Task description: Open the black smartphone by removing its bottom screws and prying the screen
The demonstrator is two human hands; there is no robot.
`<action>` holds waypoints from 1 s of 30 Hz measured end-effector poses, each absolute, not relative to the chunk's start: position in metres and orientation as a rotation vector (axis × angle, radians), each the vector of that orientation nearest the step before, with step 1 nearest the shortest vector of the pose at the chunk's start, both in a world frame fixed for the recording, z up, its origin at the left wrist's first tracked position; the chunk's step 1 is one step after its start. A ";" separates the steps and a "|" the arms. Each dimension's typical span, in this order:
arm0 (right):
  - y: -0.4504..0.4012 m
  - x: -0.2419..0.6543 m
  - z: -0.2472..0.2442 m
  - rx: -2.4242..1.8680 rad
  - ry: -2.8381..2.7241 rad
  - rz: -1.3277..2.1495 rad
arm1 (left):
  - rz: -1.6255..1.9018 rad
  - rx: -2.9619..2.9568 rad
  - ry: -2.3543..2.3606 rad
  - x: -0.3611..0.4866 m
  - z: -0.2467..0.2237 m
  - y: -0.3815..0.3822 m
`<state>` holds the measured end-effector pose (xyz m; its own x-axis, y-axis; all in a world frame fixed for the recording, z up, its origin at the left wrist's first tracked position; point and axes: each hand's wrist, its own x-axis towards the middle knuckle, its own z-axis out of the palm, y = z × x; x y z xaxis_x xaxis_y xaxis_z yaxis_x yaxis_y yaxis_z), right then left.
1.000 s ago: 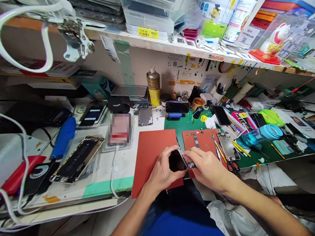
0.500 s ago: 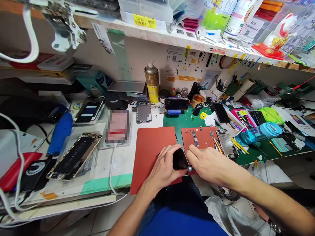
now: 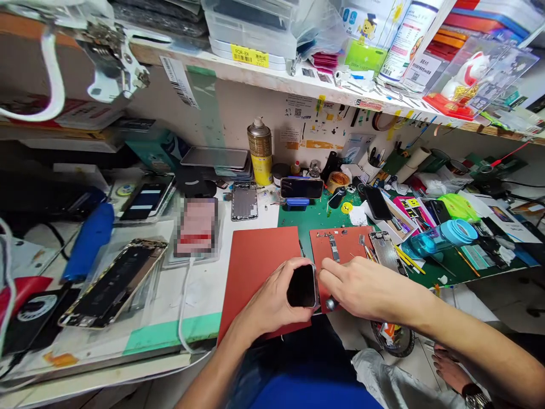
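Observation:
My left hand (image 3: pixel 279 298) is closed around the edges of a smartphone (image 3: pixel 303 285), its dark face tilted up toward me. The phone is held above the front of a red-brown mat (image 3: pixel 259 267). Just right of the phone, my right hand (image 3: pixel 355 284) has its fingers curled around a small tool (image 3: pixel 331 304). Only the tool's rounded grey end shows below the fingers, so its kind cannot be made out. Behind my right hand a phone circuit board (image 3: pixel 334 248) rests on a second red-brown mat (image 3: pixel 315 245), close to an opened phone housing (image 3: pixel 384 249).
A blue water bottle (image 3: pixel 438 238) lies on the right. An opened phone with a black battery (image 3: pixel 114 284) and a pink phone (image 3: pixel 196 227) on a white cable are at left. A spray can (image 3: pixel 260 153) stands behind, below a loaded shelf (image 3: pixel 264 71). Another person's foot (image 3: pixel 451 372) shows lower right.
My right hand and the tool have drawn slightly apart from the phone's edge. The phone has turned a little in my left hand. The view has shifted slightly.

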<state>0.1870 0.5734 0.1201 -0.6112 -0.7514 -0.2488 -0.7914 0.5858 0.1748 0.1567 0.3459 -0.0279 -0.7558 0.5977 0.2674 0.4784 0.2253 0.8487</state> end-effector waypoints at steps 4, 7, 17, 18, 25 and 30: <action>0.583 0.159 0.120 -0.925 2.733 0.202 | 1.746 0.841 2.353 0.154 -0.031 0.342; 0.586 0.118 0.099 -0.642 2.815 0.198 | 1.970 0.740 2.406 0.156 -0.038 0.344; 0.579 0.024 0.017 -0.420 2.803 0.459 | 2.016 0.711 2.489 0.163 -0.050 0.342; 0.580 0.022 0.014 -0.424 2.801 0.471 | 2.016 0.711 2.485 0.163 -0.050 0.341; 0.590 0.015 0.004 -0.479 2.805 0.494 | 2.082 0.704 2.473 0.164 -0.053 0.342; 0.592 0.010 -0.002 -0.478 2.801 0.486 | 2.069 0.701 2.459 0.164 -0.052 0.342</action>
<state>0.0096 0.5923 -0.0016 -0.9127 -0.2737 -0.3034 -0.3598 0.8902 0.2796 0.1641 0.3418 -0.0524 -0.8988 0.2246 0.3763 0.4092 0.1229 0.9041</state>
